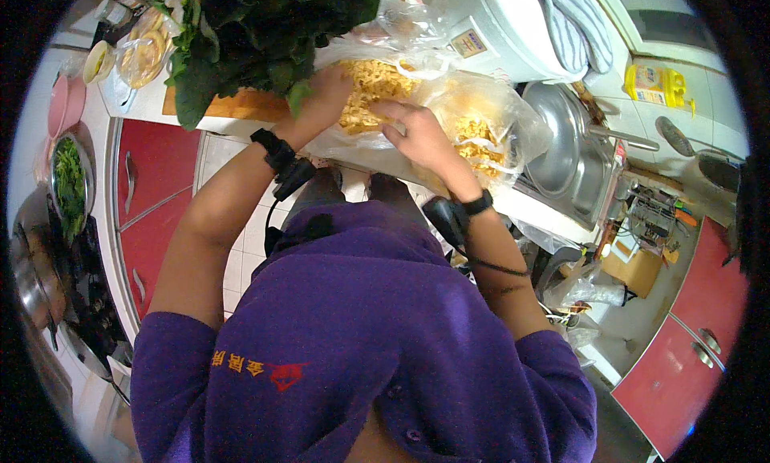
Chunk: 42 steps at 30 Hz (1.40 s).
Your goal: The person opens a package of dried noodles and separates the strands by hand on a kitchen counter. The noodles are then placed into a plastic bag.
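Note:
Yellow curly noodles [378, 83] lie in an opened clear plastic bag [367, 139] at the counter's front. My left hand [325, 99] reaches into the bag's left side; its fingertips are at the noodles and blurred, so its grip does not show. Over the noodles' right edge is my right hand [415, 129], thumb and fingers apart, fingertips touching or just above them. A second clear bag [520, 126] with more yellow noodles [478, 141] stands right beside it. Dark leafy greens [258, 36] rise close to my left hand, above a wooden cutting board [246, 105].
A large white bucket [499, 36] with a striped cloth [568, 24] stands behind the bags. To the right is a steel sink [553, 144] with a faucet [625, 137]. Left are a bowl of cut greens [71, 186], a pink basin [66, 105] and a stove [90, 282].

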{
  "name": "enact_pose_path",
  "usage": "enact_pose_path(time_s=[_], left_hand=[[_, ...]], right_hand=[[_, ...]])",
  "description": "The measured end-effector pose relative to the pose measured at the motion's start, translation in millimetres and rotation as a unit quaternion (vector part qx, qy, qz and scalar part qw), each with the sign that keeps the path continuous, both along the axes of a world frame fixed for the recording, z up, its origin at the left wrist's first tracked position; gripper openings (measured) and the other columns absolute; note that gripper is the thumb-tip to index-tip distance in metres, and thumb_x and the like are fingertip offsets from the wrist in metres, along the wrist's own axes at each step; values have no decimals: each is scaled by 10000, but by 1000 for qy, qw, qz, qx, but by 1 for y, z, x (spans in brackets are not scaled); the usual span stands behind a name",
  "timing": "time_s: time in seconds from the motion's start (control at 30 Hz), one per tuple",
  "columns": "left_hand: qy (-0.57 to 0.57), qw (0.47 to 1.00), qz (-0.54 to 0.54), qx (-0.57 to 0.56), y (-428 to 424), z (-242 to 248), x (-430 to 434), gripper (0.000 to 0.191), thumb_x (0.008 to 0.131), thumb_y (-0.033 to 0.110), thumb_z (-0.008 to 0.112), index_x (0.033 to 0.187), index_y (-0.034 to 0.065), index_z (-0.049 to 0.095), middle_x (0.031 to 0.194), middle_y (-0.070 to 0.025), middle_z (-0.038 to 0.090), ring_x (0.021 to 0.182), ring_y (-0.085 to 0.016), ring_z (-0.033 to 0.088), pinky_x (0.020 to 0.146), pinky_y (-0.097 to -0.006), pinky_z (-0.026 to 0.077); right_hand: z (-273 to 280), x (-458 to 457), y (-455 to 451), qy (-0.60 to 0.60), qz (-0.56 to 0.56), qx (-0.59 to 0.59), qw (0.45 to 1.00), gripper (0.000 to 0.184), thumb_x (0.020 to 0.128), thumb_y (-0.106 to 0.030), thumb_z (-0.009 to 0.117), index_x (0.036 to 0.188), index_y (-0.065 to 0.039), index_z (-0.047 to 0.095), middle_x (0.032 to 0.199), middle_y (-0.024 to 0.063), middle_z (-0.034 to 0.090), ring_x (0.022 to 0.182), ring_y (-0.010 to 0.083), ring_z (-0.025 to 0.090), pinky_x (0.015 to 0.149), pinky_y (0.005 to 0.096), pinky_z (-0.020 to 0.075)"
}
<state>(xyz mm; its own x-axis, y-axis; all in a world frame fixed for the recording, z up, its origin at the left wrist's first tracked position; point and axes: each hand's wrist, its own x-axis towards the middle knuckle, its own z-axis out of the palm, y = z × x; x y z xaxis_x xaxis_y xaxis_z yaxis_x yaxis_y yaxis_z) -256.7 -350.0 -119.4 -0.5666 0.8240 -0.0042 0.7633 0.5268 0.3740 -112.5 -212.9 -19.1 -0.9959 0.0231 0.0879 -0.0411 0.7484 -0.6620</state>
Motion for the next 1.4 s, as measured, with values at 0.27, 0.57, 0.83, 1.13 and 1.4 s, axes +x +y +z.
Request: enact_pose_path(time_s=[0.27, 0.57, 0.83, 1.13, 1.4], left_hand=[[-97, 986, -117, 64, 34, 78, 25, 484, 723, 292, 668, 1130, 79, 514, 1145, -149, 484, 1060, -335, 471, 907, -425, 397], [-84, 995, -45, -10, 112, 104, 102, 792, 688, 306, 682, 1298, -7, 285, 1186, -299, 438, 1126, -365, 439, 920, -432, 383], [-184, 971, -114, 104, 144, 128, 140, 205, 727, 129, 579, 906, 28, 568, 924, -163, 584, 895, -380, 527, 758, -421, 430], [-198, 969, -17, 143, 141, 153, 152, 197, 731, 154, 587, 863, 8, 586, 864, -185, 593, 812, -382, 551, 700, -392, 447], [14, 927, 64, 369, 146, 173, 145, 366, 687, 72, 588, 1050, 52, 548, 887, -124, 571, 831, -302, 565, 771, -348, 446]], right_hand=[[58, 91, 92, -309, -92, -45, 945, 165, 747, -128, 592, 796, 21, 643, 662, 178, 597, 606, 233, 608, 588, 334, 467], [-38, 85, 128, -164, -72, 167, 970, 225, 708, -89, 555, 887, 38, 606, 964, 236, 573, 874, 369, 566, 768, 409, 457], [-29, 109, 142, -62, -9, 176, 982, 413, 738, -193, 591, 1110, -28, 519, 1072, 184, 557, 975, 340, 537, 835, 422, 431], [-29, 116, 160, -47, -16, 163, 985, 467, 717, -320, 627, 1089, -50, 545, 950, 197, 589, 914, 338, 551, 797, 413, 426], [-70, 63, 164, -75, 20, 132, 988, 359, 776, -317, 572, 1006, -41, 579, 933, 178, 593, 917, 333, 567, 801, 420, 447]])
